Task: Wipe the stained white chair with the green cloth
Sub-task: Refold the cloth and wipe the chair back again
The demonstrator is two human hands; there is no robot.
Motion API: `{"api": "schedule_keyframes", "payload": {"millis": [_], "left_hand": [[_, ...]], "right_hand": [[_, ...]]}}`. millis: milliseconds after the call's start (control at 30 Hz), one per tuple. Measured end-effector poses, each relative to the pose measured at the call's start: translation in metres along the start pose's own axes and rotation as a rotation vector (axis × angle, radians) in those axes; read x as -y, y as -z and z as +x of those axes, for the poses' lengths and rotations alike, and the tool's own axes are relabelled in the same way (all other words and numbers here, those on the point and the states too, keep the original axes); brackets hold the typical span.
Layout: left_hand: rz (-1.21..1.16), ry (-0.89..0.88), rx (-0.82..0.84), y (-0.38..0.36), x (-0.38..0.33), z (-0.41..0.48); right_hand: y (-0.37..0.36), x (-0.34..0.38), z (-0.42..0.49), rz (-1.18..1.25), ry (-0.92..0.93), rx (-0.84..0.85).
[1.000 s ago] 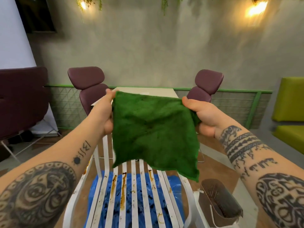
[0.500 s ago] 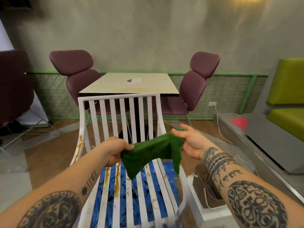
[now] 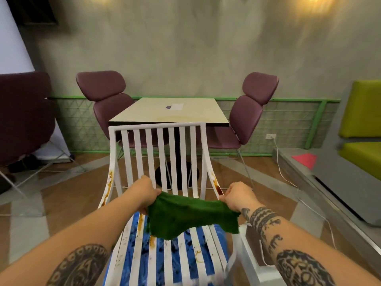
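A white slatted chair (image 3: 162,129) stands right in front of me, with brown stains on its side rails and on the seat slats. I hold a green cloth (image 3: 191,215) stretched flat above the seat, close to the bottom of the backrest. My left hand (image 3: 145,194) grips its left edge and my right hand (image 3: 237,195) grips its right edge. The cloth hangs slack in the middle and hides part of the seat. Something blue shows between the slats below the seat.
Behind the chair are a beige table (image 3: 171,111) and two maroon chairs (image 3: 105,96) (image 3: 251,112). A white stand (image 3: 253,263) sits by the chair's right side. A grey ledge (image 3: 321,182) with a green seat (image 3: 362,112) lies to the right, and a white cable (image 3: 288,182) crosses the floor.
Both hands lowered the cloth from in front of my face to just above the seat, then pulled it out wide again. The view dropped toward the chair.
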State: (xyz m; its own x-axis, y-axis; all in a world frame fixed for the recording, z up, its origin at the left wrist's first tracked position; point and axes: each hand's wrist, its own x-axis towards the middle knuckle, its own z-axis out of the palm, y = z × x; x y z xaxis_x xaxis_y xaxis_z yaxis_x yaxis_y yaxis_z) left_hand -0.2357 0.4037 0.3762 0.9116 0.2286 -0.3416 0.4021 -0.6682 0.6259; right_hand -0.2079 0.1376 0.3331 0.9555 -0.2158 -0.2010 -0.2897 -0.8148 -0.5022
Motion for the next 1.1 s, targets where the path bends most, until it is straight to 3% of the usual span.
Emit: {"api": "schedule_keyframes", "payload": {"millis": [67,200,300,367,433,533,600,667,733,867,967,1100], "left_hand": [[-0.144,-0.049,0.007,0.004,0.007,0.001],[-0.463,-0.096,0.006,0.018,0.016,0.003],[-0.555,-0.142,-0.002,0.031,0.016,0.007],[-0.570,-0.178,0.020,0.040,0.015,0.007],[-0.460,-0.226,0.015,0.049,0.015,0.007],[0.039,-0.348,-0.179,0.061,0.010,0.003],[0.280,-0.398,-0.269,0.067,0.004,-0.002],[0.276,-0.417,-0.300,0.072,0.001,-0.005],[0.042,-0.443,-0.250,0.079,0.001,-0.005],[-0.566,-0.415,0.007,0.084,-0.005,-0.013],[-0.764,-0.324,0.019,0.076,-0.016,-0.013],[-0.895,-0.011,0.091,0.055,-0.026,-0.012]], "right_hand": [[0.002,-0.005,0.003,0.192,-0.006,-0.002],[0.016,-0.004,0.002,0.965,-0.077,0.135],[0.028,0.000,0.002,1.102,0.018,0.252],[0.037,0.001,0.001,1.014,0.122,0.271],[0.047,0.003,-0.001,0.661,0.257,0.180],[0.061,0.008,-0.007,0.198,0.394,-0.026],[0.070,0.010,-0.011,0.131,0.449,-0.090],[0.078,0.010,-0.012,0.136,0.498,-0.152],[0.087,0.010,-0.011,0.327,0.511,-0.147],[0.097,0.015,-0.016,0.993,0.456,0.138],[0.095,0.026,-0.018,1.045,0.425,0.090],[0.082,0.044,-0.009,1.013,0.192,-0.053]]}}
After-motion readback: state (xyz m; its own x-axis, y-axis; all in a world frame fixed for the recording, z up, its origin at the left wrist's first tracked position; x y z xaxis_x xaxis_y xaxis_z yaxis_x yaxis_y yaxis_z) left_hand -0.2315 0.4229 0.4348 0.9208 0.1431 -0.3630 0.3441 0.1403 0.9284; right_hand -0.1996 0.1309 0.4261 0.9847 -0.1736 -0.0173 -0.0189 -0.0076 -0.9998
